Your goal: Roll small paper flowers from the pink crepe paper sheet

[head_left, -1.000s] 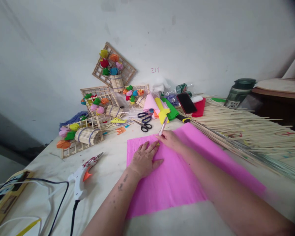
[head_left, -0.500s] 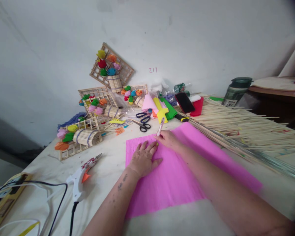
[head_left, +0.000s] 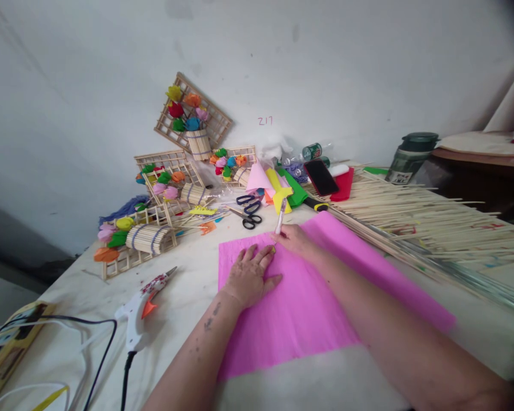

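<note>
A sheet of bright pink crepe paper (head_left: 291, 325) lies on the table in front of me, its right part folded or rolled over. My left hand (head_left: 251, 278) rests flat on the paper with fingers spread. Something small and yellow-green shows at one of its fingertips, too small to name. My right hand (head_left: 295, 241) grips a pale pen (head_left: 281, 216), held nearly upright at the paper's far edge, just right of the left fingertips. Beyond the paper are two pairs of dark-handled scissors (head_left: 251, 210).
A white glue gun (head_left: 135, 319) with cords lies left, near a power strip (head_left: 12, 348). Stick frames with paper flowers (head_left: 148, 238) stand behind. A phone (head_left: 321, 177), coloured papers (head_left: 280, 194) and plastic bottles are at the back; many thin sticks (head_left: 411, 217) cover the right.
The pen has tilted slightly and its top sits a little lower. My left hand stays in place on the paper; the whole view has shifted very slightly.
</note>
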The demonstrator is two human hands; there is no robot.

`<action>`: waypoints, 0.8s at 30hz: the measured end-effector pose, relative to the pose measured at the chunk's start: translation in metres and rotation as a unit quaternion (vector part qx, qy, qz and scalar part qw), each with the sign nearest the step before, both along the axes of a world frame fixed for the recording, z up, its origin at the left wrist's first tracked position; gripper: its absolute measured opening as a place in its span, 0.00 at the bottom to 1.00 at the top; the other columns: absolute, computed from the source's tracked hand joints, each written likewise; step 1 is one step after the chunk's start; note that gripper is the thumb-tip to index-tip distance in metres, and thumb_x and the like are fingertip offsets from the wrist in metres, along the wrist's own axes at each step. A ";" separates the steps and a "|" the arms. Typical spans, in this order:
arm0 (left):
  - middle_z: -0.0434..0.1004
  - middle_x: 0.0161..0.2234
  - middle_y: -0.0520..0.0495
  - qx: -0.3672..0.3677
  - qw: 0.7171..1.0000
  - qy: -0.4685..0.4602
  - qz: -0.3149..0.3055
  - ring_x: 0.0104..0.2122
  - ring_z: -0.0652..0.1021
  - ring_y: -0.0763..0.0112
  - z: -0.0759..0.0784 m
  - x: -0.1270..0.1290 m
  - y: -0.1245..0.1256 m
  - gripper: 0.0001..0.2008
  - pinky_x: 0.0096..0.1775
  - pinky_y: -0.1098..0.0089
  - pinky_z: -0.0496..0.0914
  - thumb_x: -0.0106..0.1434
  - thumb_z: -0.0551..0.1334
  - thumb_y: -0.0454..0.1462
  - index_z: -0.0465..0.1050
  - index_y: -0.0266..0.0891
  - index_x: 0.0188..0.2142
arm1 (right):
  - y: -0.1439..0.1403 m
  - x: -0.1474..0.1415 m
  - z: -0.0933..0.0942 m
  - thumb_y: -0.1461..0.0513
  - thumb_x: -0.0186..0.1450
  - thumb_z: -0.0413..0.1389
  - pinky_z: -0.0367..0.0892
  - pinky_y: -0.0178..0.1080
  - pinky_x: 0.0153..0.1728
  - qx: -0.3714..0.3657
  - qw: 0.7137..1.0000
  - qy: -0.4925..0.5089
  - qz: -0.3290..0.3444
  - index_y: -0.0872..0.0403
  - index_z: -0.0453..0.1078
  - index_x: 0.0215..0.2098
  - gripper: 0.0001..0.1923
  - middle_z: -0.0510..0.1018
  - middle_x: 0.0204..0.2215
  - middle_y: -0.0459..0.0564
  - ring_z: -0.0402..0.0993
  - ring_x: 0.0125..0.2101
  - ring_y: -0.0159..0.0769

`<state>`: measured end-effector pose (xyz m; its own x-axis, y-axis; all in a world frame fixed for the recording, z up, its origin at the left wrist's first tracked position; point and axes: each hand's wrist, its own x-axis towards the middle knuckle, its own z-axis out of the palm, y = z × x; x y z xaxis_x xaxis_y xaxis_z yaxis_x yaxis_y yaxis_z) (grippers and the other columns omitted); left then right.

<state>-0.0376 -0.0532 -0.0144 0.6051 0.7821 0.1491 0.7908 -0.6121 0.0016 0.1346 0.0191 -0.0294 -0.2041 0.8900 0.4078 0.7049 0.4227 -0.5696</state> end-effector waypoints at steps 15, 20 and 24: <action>0.56 0.58 0.51 0.006 1.000 -0.005 -0.003 0.56 0.56 0.54 -0.004 -0.001 0.001 0.29 0.55 0.54 0.53 0.61 0.46 0.52 0.54 0.42 0.57 | -0.001 0.000 -0.001 0.57 0.56 0.52 0.52 0.30 0.21 -0.007 1.000 -0.012 0.012 0.57 0.66 0.20 0.12 0.69 0.18 0.46 0.59 0.19 0.27; 0.56 0.58 0.51 0.006 1.000 -0.016 -0.006 0.57 0.56 0.55 -0.004 -0.001 0.001 0.28 0.56 0.55 0.52 0.61 0.46 0.52 0.53 0.43 0.57 | 0.000 0.000 -0.001 0.57 0.56 0.52 0.52 0.30 0.21 -0.023 1.000 0.010 0.011 0.57 0.66 0.19 0.13 0.68 0.17 0.45 0.59 0.19 0.27; 0.56 0.58 0.52 -0.001 1.000 -0.021 -0.004 0.57 0.55 0.55 -0.004 -0.001 0.001 0.29 0.56 0.54 0.51 0.61 0.46 0.52 0.52 0.44 0.58 | 0.001 0.002 -0.001 0.55 0.56 0.51 0.53 0.30 0.21 -0.054 0.996 0.066 0.027 0.57 0.66 0.21 0.14 0.67 0.17 0.45 0.60 0.21 0.28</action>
